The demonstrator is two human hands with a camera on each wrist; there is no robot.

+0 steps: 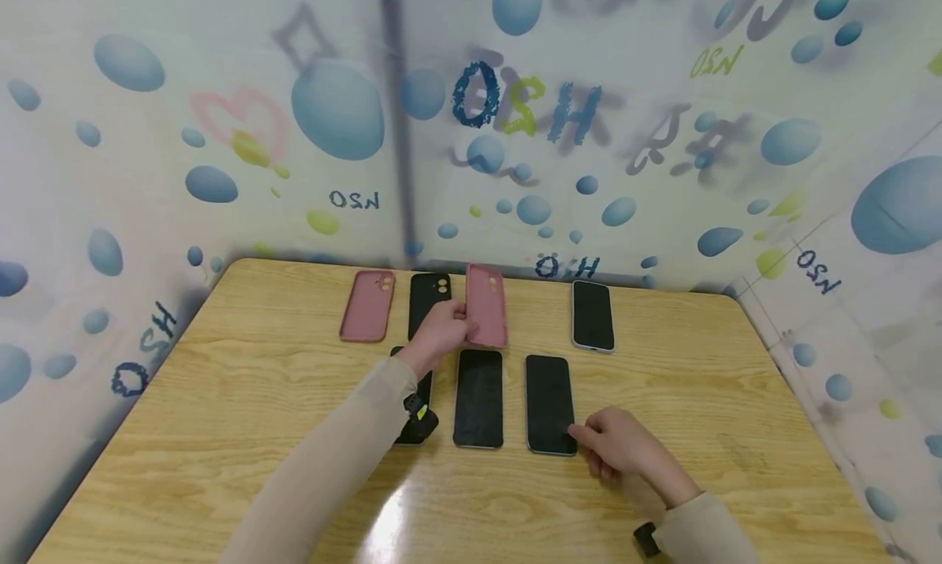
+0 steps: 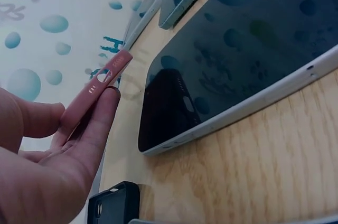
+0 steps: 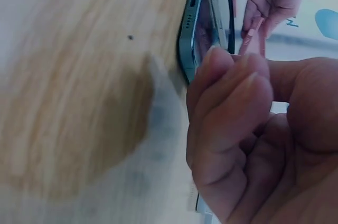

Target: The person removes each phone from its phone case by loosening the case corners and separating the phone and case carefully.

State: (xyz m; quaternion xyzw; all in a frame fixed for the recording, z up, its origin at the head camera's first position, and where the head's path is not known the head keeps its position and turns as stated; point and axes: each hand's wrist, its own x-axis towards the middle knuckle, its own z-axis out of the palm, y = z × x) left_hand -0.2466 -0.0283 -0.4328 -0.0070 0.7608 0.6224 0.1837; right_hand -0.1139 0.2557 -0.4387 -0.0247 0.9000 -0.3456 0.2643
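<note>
My left hand (image 1: 441, 331) pinches a pink phone case (image 1: 486, 306) by its side, fingers on one face and thumb on the other. In the left wrist view the case (image 2: 92, 94) stands on edge, its port cutout showing. Down at the right, my right hand (image 1: 614, 441) pinches the lower right corner of a dark-screened phone (image 1: 549, 405) between thumb and fingertips. The right wrist view shows its other fingers (image 3: 227, 108) curled in. Left of that phone lies another phone (image 1: 478, 399). A third phone (image 1: 423, 384) is partly hidden under my left forearm.
Along the back of the wooden table (image 1: 684, 384) lie another pink case (image 1: 368, 306), a black case (image 1: 425, 290) partly behind my left hand, and a pale-edged phone (image 1: 592, 315). A patterned fabric wall (image 1: 471, 204) rises behind the table.
</note>
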